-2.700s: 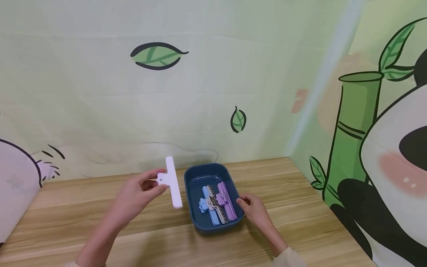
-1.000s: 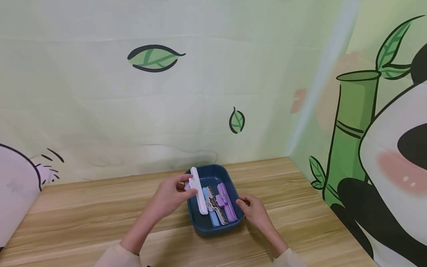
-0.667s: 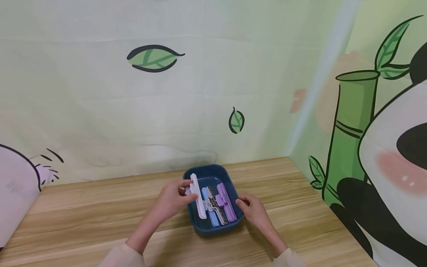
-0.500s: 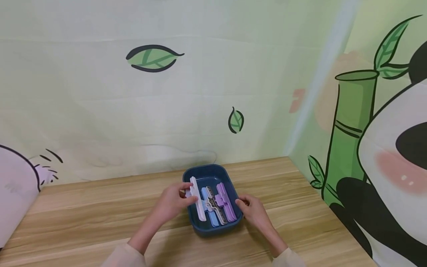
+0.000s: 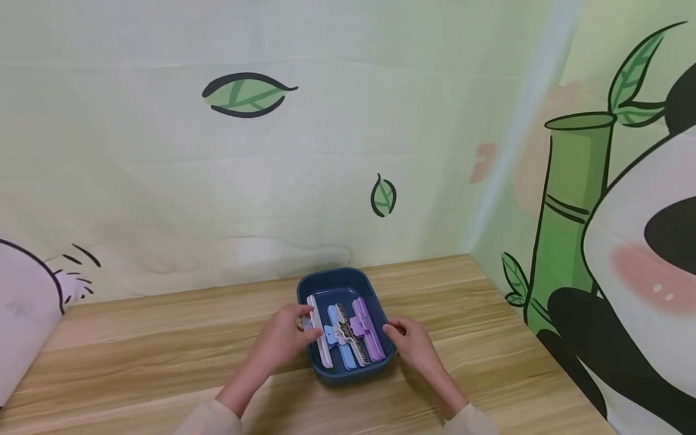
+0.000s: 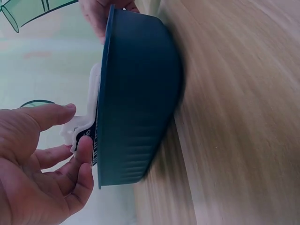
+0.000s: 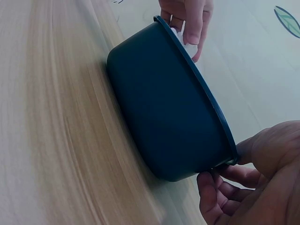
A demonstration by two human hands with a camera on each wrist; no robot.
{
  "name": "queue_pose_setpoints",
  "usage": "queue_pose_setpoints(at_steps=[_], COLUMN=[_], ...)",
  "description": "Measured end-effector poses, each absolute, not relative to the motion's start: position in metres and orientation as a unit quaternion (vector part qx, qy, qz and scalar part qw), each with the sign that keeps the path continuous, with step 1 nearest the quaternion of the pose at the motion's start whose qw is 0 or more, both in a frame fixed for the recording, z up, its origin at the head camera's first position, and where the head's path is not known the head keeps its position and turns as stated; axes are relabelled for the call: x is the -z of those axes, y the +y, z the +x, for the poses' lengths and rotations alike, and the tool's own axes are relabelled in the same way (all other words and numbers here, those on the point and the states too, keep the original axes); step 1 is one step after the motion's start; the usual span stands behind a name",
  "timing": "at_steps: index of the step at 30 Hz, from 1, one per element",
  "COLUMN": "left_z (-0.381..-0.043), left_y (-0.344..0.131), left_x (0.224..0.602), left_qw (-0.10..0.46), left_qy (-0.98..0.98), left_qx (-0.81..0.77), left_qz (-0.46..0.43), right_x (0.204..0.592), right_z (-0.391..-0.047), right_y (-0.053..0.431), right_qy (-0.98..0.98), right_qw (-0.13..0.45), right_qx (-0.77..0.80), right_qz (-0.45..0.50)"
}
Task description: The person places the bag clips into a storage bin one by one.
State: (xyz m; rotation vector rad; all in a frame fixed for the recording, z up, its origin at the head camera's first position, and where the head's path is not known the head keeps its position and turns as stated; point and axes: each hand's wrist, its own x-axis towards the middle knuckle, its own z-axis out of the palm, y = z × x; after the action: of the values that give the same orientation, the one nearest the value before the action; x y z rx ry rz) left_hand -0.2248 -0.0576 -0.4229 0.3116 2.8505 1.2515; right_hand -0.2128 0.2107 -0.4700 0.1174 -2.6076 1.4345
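A dark blue plastic basin (image 5: 341,377) stands on the table. My left hand (image 5: 285,332) is at its left side, thumb and fingers either side of the handle of a white clip (image 5: 325,354). That clip lies lengthwise inside by the left wall; the left wrist view shows its white bar (image 6: 93,89) rising past the rim. Beside it in the basin lie a light blue clip (image 5: 348,357), a black-and-white patterned clip (image 5: 359,349) partly over the blue one, and a purple clip (image 5: 371,333). My right hand (image 5: 413,343) pinches the basin's right rim (image 7: 213,105).
The wood-grain table (image 5: 163,344) runs back to a fabric backdrop (image 5: 326,139) printed with leaves, and its right edge meets a side panel with a bamboo stalk (image 5: 577,175) and a panda (image 5: 641,241). The basin sits near the back edge.
My left hand brought the white clip from left of the basin over the rim, then lowered it inside beside the blue clip. My right hand stayed on the rim.
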Motion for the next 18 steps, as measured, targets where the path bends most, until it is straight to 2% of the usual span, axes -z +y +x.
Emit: queue_pose_setpoints(at_steps=[18], left_z=[-0.2253], left_y=[-0.0578], left_x=[0.4306], left_qw=[-0.004], left_qy=[0.924], left_qx=[-0.373], left_qz=[0.085], right_x=[0.4700], right_z=[-0.2124], right_y=[0.2106], right_qy=[-0.872], right_qw=[0.081], right_qx=[-0.482], right_qz=[0.039])
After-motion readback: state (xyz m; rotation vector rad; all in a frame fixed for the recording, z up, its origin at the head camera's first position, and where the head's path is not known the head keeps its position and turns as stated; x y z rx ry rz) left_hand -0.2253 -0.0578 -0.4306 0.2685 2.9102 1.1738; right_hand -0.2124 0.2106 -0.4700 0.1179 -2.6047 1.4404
